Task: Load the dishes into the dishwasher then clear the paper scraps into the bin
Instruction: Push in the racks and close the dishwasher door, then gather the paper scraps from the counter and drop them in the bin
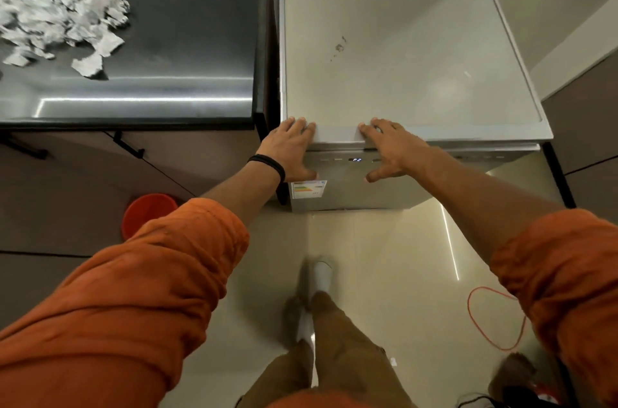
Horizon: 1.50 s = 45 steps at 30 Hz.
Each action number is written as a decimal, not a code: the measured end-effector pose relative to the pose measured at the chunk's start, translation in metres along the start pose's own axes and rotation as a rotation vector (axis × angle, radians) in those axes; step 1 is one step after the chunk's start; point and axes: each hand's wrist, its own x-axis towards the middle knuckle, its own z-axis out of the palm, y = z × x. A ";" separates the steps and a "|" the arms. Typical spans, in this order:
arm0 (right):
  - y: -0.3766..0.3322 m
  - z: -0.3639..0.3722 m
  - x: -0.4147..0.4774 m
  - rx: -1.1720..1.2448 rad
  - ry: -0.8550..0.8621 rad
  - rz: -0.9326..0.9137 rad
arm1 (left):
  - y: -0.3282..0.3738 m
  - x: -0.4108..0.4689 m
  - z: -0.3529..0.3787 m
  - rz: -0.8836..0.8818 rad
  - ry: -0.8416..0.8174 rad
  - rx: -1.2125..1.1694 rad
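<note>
Two hands lie flat on the dishwasher's (401,56) front top edge, the left hand (289,147) at its left corner and the right hand (389,148) nearby, fingers (302,126) straight, spread, gripping nothing, likely pressing the door closed. Paper scraps (57,13) are heaped at the tabletop's (187,39) far left, with the bin (147,210) on the floor below.

We have both hands on the front top edge of the dishwasher (384,39). Our left hand (289,148) lays its fingers flat on the top and its thumb down on the front panel, just above the energy label (309,189). Our right hand (389,148) lies the same way. The small lit display (356,160) sits between them. On the dark counter (187,23) at the left lies a heap of paper scraps (57,9). A red bin (147,208) stands on the floor, partly hidden by our orange sleeve (133,290).
</note>
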 end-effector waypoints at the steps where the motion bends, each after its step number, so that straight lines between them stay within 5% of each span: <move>1: 0.000 -0.010 0.001 -0.006 -0.007 0.001 | -0.001 0.002 -0.008 -0.001 -0.013 -0.015; 7: -0.013 -0.071 0.035 -0.233 -0.119 -0.045 | -0.005 0.016 -0.045 -0.057 -0.088 -0.121; 11: -0.043 -0.100 0.073 -0.268 -0.047 -0.127 | -0.021 0.021 -0.064 -0.211 -0.112 -0.325; 21: -0.177 -0.155 0.141 -0.164 0.139 -0.472 | -0.153 -0.028 -0.075 -0.582 0.439 -0.829; 30: -0.332 -0.182 0.206 -0.132 0.176 -0.669 | -0.288 -0.073 -0.078 -0.734 0.859 -1.359; 38: -0.436 -0.185 0.266 -0.032 0.200 -0.635 | -0.386 -0.103 -0.078 -0.823 0.990 -1.828; 45: -0.462 -0.152 0.301 0.025 0.241 -0.612 | -0.429 -0.107 -0.061 -0.873 0.985 -1.993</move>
